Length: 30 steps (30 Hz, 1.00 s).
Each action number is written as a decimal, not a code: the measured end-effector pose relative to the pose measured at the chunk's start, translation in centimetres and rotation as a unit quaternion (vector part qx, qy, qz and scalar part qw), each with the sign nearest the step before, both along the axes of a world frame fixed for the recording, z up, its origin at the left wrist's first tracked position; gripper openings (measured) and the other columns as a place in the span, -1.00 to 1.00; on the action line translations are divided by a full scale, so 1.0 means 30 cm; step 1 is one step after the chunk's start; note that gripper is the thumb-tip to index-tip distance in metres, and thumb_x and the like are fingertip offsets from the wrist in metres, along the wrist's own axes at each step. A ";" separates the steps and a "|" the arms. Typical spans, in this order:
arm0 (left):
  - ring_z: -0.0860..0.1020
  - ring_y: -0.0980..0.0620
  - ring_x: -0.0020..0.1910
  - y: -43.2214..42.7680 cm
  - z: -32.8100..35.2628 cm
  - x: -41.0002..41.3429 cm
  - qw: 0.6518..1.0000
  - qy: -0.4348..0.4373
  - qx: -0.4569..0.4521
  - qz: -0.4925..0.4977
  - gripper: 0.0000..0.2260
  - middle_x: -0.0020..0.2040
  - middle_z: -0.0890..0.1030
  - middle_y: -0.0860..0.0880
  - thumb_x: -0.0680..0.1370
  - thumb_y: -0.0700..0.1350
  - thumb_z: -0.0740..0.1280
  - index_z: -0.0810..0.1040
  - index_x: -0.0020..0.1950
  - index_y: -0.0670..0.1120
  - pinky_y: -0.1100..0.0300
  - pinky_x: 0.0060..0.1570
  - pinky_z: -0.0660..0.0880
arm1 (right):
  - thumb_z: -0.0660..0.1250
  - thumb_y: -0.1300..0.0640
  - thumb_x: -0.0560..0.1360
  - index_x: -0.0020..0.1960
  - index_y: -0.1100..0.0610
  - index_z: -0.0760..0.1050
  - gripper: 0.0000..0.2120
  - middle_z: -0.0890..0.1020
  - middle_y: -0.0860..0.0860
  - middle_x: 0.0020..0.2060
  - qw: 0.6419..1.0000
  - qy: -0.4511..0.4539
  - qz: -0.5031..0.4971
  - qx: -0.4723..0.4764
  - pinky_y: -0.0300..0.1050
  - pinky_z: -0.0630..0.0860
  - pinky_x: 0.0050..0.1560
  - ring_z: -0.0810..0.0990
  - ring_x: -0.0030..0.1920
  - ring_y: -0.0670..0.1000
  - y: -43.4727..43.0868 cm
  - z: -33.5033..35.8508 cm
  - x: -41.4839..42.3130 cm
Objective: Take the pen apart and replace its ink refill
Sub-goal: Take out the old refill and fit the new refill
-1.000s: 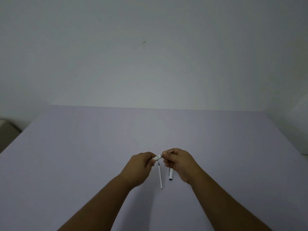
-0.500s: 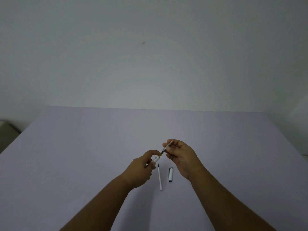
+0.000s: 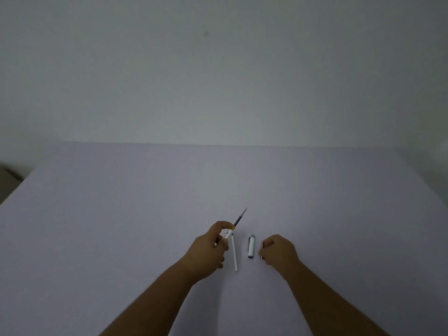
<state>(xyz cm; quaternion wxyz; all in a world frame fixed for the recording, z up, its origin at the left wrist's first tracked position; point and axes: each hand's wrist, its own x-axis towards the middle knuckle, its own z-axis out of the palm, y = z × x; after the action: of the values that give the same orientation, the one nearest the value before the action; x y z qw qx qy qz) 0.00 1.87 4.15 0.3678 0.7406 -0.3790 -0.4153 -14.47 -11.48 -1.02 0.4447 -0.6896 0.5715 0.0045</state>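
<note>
My left hand grips the white pen barrel, tilted up and to the right. A dark ink refill sticks out of the barrel's open end, its fine point uppermost. On the table between my hands lie a thin white spare refill and, to its right, the white pen cap with its clip. My right hand rests low on the table just right of the cap, fingers pinched on the small grey tip piece of the pen, which is mostly hidden.
A wide pale lilac table spreads out in all directions, with a plain wall behind its far edge. A dim object sits beyond the table's left edge.
My hands have parted. The right hand took the tip piece off the barrel and dropped right and down to the table beside the cap. The refill now stands exposed from the barrel.
</note>
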 end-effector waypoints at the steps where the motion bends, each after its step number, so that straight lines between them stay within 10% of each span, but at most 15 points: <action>1: 0.52 0.07 -0.31 -0.001 -0.009 0.000 1.000 0.003 0.003 0.000 -0.71 -0.13 0.54 -0.02 0.58 -0.13 0.09 0.39 0.10 0.28 0.30 -0.29 0.58 | 0.39 0.29 0.31 -0.49 0.09 0.38 -0.71 0.49 0.06 -0.48 1.000 0.011 0.006 -0.021 -0.23 0.36 -0.37 0.47 -0.41 0.03 0.004 -0.012 0.002; 6: 0.52 0.06 -0.30 -0.006 -0.034 0.002 1.000 0.005 0.015 -0.004 -0.70 -0.12 0.53 -0.02 0.58 -0.14 0.09 0.38 0.10 0.29 0.29 -0.30 0.57 | 0.38 0.23 0.39 -0.12 0.15 0.53 -0.93 0.58 0.07 -0.22 0.997 0.029 0.004 -0.069 -0.27 0.37 -0.16 0.59 -0.10 0.08 0.009 -0.027 0.018; 17: 0.53 0.05 -0.28 -0.010 -0.044 -0.007 1.000 -0.001 0.027 -0.013 -0.71 -0.12 0.53 -0.02 0.59 -0.13 0.09 0.37 0.10 0.29 0.28 -0.28 0.58 | 0.35 0.20 0.45 0.21 0.24 0.48 -0.66 0.59 0.19 0.15 0.999 0.003 -0.036 -0.038 -0.10 0.48 0.15 0.57 0.13 0.13 0.007 -0.027 0.001; 25: 0.53 0.03 -0.28 -0.027 -0.021 -0.033 1.000 0.009 0.026 -0.015 -0.73 -0.12 0.53 -0.02 0.59 -0.12 0.10 0.38 0.09 0.28 0.26 -0.27 0.59 | 0.35 0.16 0.46 -0.13 0.12 0.62 -0.92 0.60 0.00 -0.30 0.954 -0.268 -0.124 0.046 -0.24 0.51 -0.33 0.50 -0.35 -0.07 -0.002 0.116 0.025; 30: 0.55 0.03 -0.29 -0.059 -0.002 -0.062 1.000 0.008 0.022 -0.018 -0.75 -0.13 0.54 -0.01 0.60 -0.11 0.11 0.36 0.09 0.27 0.29 -0.29 0.60 | 0.39 0.08 0.42 -0.29 0.01 0.60 -0.88 0.53 -0.17 -0.55 0.959 -0.271 -0.051 0.069 -0.21 0.45 -0.32 0.44 -0.42 -0.12 0.001 0.156 0.048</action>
<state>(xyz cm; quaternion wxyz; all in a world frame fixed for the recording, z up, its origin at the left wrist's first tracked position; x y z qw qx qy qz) -1.87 0.11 4.09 0.3468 0.7381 -0.3805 -0.4360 -13.03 -11.44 3.67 0.6291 -0.6026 0.4621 -0.1660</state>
